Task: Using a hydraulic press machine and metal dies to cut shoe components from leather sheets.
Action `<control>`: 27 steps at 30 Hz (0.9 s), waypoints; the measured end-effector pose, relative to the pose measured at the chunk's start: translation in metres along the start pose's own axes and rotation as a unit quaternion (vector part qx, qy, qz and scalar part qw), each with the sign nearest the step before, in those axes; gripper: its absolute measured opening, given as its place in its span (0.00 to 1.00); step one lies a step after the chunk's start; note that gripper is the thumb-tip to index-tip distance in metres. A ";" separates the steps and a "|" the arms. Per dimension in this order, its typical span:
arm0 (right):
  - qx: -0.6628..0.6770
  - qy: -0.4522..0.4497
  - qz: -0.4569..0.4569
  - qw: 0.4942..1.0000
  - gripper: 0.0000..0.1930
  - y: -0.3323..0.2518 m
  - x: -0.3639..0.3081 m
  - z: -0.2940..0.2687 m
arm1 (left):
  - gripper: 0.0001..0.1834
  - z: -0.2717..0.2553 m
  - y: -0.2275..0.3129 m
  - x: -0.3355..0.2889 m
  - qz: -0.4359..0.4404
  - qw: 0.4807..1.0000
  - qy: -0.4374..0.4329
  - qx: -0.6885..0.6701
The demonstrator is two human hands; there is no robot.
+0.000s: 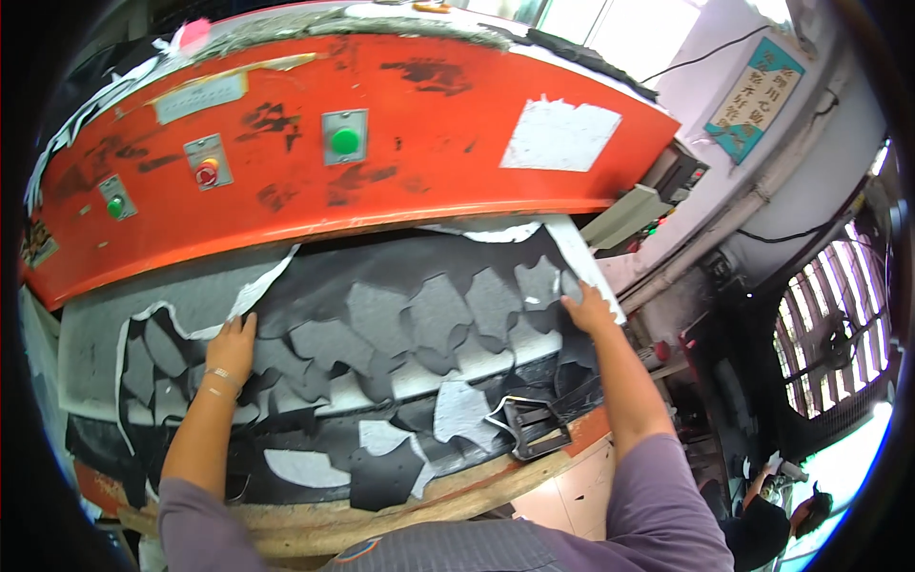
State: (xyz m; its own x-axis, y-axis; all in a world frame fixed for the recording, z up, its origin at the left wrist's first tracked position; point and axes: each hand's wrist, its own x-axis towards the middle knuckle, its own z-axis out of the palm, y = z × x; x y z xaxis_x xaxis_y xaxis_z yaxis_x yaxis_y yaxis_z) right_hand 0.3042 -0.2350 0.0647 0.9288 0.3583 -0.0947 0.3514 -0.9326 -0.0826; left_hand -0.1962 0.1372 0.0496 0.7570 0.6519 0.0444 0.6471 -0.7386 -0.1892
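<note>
A wide black sheet [353, 250] with pale torn edges lies across a grey-white board [172, 282]. Several grey cut-out shapes [379, 310] spread over it, some edges lifting or overlapping. My left hand [232, 348] rests on the sheet's left part, beside a white edge strip, fingers stretched forward. On the far right, my right hand [589, 310] touches the sheet's edge near a small grey piece [538, 283], thumb and fingers apart. The undersides of both hands are hidden. Closer to me, a black open-framed cutting die [536, 426] lies among loose offcuts [464, 412].
An orange machine beam [419, 191] spans the far side, with a green button [344, 142] and a red knob [207, 173]. A wooden rail [381, 529] runs along the near edge. A grey control box [624, 217] sits at right; another person [777, 515] is at the lower right.
</note>
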 end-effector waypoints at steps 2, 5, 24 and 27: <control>-0.017 0.017 -0.008 1.000 0.30 0.009 0.013 0.021 | 0.25 0.001 0.002 0.006 0.001 1.000 0.005 0.016; -0.006 0.021 -0.014 1.000 0.23 0.008 0.021 0.027 | 0.26 0.006 0.007 0.005 -0.013 0.999 0.007 0.045; 0.176 0.083 -0.168 0.966 0.16 0.138 -0.035 -0.005 | 0.28 -0.053 0.097 -0.069 0.015 0.994 0.057 -0.088; 0.236 0.008 -0.260 0.936 0.18 0.113 -0.064 -0.039 | 0.30 -0.071 0.173 -0.068 0.100 0.977 0.055 -0.180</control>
State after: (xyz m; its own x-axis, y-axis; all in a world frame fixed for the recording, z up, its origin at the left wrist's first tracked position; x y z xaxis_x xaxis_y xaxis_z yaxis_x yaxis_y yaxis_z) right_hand 0.2886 -0.3647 0.1004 0.6490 0.7549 0.0948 0.6689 -0.5068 -0.5438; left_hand -0.1298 -0.0470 0.0839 0.8638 0.4806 0.1514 0.4600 -0.8747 0.1523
